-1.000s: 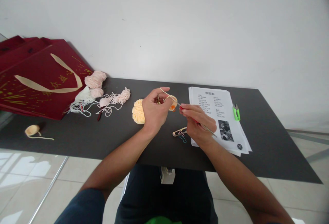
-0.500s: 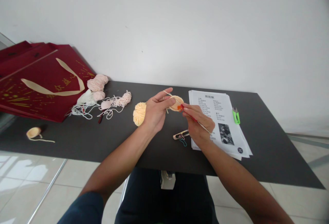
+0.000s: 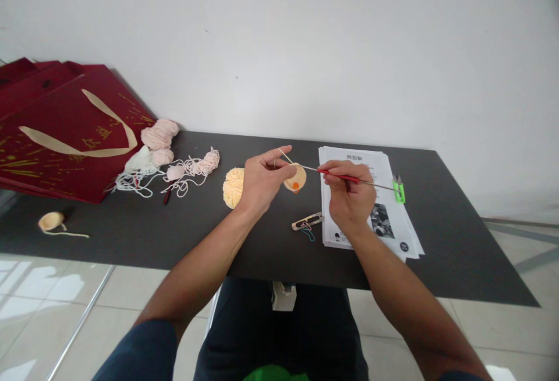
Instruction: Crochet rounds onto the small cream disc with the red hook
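Note:
My left hand (image 3: 266, 178) pinches a small round piece of pale yellow crochet (image 3: 295, 178), with an orange stitch marker (image 3: 296, 186) at its lower edge. Yarn runs up over the raised index finger. In my right hand (image 3: 351, 191) is a crochet hook (image 3: 345, 177) with a red grip, its thin metal tip reaching left to the top of the crochet piece near my left thumb. Just left of my left hand a ball of yellow yarn (image 3: 233, 187) rests on the dark table (image 3: 271, 253), partly hidden by the hand.
Printed sheets (image 3: 393, 235) lie under my right hand, with green thread snips (image 3: 398, 190) at their edge. Nearer sit beige snips (image 3: 307, 221). Pink yarn (image 3: 159, 134) and loose strands lie by a red gift bag (image 3: 78, 136). A small crocheted cup (image 3: 51, 221) sits far left.
My right hand has moved right and turned the hook nearly level, its tip now at the top of the crochet piece. The piece has tilted, its orange marker now hanging at the bottom.

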Demonstrator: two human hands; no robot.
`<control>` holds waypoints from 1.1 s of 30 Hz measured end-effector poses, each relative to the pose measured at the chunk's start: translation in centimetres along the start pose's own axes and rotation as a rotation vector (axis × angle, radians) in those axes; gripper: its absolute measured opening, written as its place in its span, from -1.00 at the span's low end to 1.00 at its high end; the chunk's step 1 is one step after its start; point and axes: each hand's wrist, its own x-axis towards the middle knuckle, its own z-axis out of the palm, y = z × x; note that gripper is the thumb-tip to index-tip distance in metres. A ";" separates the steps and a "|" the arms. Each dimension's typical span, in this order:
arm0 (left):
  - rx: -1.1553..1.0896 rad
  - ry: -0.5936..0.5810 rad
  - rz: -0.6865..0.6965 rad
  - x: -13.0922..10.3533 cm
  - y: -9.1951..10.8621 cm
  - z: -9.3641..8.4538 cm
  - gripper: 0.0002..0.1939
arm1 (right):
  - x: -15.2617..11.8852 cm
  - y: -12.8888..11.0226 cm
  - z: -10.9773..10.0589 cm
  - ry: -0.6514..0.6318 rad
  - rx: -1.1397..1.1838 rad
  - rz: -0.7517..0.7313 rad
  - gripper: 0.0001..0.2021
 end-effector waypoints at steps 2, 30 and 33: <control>0.067 0.052 0.070 -0.2 -0.1 0.2 -0.50 | -0.4 -0.4 0.2 -0.025 -0.096 -0.089 -0.88; -0.146 -0.138 -0.105 0.1 0.9 -0.3 -0.69 | -0.3 -2.0 0.3 0.038 0.061 0.121 -0.85; -0.152 -0.151 -0.116 0.2 0.9 -0.3 -0.71 | -0.4 -2.0 0.3 0.043 0.076 0.138 -0.83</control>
